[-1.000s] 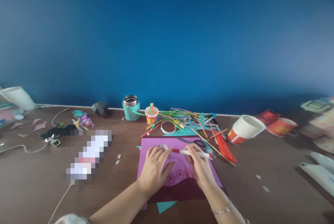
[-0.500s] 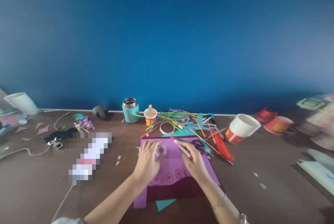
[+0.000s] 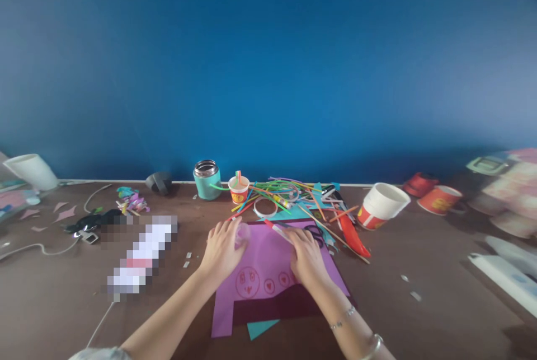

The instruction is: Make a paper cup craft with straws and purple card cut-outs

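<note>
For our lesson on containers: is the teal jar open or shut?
Open: the teal jar has no lid on, and its hollow mouth shows.

- Wall (image 3: 268,80): blue
- Surface (image 3: 168,315): brown
- Paper (image 3: 268,256): purple, with red circles, a red face in one and red hearts in others
- Sheet under it (image 3: 277,307): dark purple-red
- Marker (image 3: 282,232): white and red
- Tape roll (image 3: 242,234): see-through
- Jar (image 3: 207,187): minty green, silver top
- Straws (image 3: 274,187): green, orange, yellow, blue, red
- Small cup (image 3: 239,195): red, white and yellow

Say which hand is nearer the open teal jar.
Left. The left hand sits in front of the jar, at the purple sheet's left side; the right hand is farther right, by the scissors.
</note>
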The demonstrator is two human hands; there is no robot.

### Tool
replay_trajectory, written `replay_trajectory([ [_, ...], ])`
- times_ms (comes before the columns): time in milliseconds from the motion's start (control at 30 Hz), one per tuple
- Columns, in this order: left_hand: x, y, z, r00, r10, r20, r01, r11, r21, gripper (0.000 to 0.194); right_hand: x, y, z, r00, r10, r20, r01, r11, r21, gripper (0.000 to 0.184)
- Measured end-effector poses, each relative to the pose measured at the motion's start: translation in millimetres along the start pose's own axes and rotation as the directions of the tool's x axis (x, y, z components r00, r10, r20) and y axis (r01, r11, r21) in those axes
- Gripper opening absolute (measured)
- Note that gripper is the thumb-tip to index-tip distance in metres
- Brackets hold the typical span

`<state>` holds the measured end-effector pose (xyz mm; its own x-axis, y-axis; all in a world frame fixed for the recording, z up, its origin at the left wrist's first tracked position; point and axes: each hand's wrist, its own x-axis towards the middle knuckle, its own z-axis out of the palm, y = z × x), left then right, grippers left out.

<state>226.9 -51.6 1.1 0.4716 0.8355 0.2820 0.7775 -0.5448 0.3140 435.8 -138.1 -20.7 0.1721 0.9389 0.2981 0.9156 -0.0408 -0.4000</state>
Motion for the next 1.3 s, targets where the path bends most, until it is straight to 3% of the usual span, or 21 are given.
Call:
replay_trajectory([
  [133, 0, -25, -7.0, 0.994, -0.1, 0.033, 0.098, 0.993, 0.063, 0.04, 8, 12, -13, 0.993, 0.113, -0.035, -0.116, 0.986, -0.123, 0.05],
  [267, -2, -43, -5.3, 0.991, -0.129, 0.043, 0.125, 0.988, 0.09, 0.038, 18, 24, -26, 0.983, 0.156, 0.096, -0.12, 0.945, -0.305, 0.043],
  [467, -9, -34, -13.4, 0.994, -0.095, -0.058, 0.103, 0.985, 0.141, 0.037, 28, 27, -41, 0.973, 0.132, 0.19, -0.051, 0.923, -0.381, 0.041],
  [567, -17, -22, -26.0, 0.988, -0.129, 0.087, 0.122, 0.989, 0.08, 0.025, 28, 30, -49, 0.966, 0.119, 0.228, -0.021, 0.92, -0.393, 0.04],
  [667, -30, -13, -32.2, 0.933, -0.201, 0.298, 0.203, 0.979, 0.024, 0.031, 21, 37, -55, 0.968, 0.16, 0.193, -0.068, 0.908, -0.412, 0.041],
  [867, -52, -1, -10.4, 0.962, -0.13, 0.24, 0.136, 0.991, -0.007, 0.079, 0, 48, -52, 0.977, 0.206, 0.053, -0.183, 0.942, -0.28, 0.041],
  [967, -54, 4, -1.5, 0.971, -0.152, 0.183, 0.162, 0.986, -0.038, 0.084, -11, 51, -43, 0.965, 0.26, -0.005, -0.259, 0.958, -0.126, 0.038],
  [1067, -54, 6, -5.7, 0.98, -0.132, 0.146, 0.156, 0.974, -0.162, 0.076, -19, 56, -33, 0.958, 0.284, -0.037, -0.28, 0.957, 0.076, 0.037],
  [1167, -55, 1, -19.0, 0.973, -0.149, 0.177, 0.212, 0.881, -0.422, 0.06, -24, 61, -28, 0.944, 0.32, -0.085, -0.299, 0.935, 0.192, 0.036],
  [1233, -55, -4, -28.2, 0.942, -0.187, 0.278, 0.328, 0.687, -0.649, 0.053, -26, 63, -29, 0.931, 0.353, -0.098, -0.324, 0.918, 0.23, 0.035],
  [1300, -54, -6, -35.7, 0.888, -0.236, 0.394, 0.459, 0.46, -0.76, 0.047, -26, 62, -32, 0.923, 0.369, -0.106, -0.332, 0.906, 0.264, 0.036],
])
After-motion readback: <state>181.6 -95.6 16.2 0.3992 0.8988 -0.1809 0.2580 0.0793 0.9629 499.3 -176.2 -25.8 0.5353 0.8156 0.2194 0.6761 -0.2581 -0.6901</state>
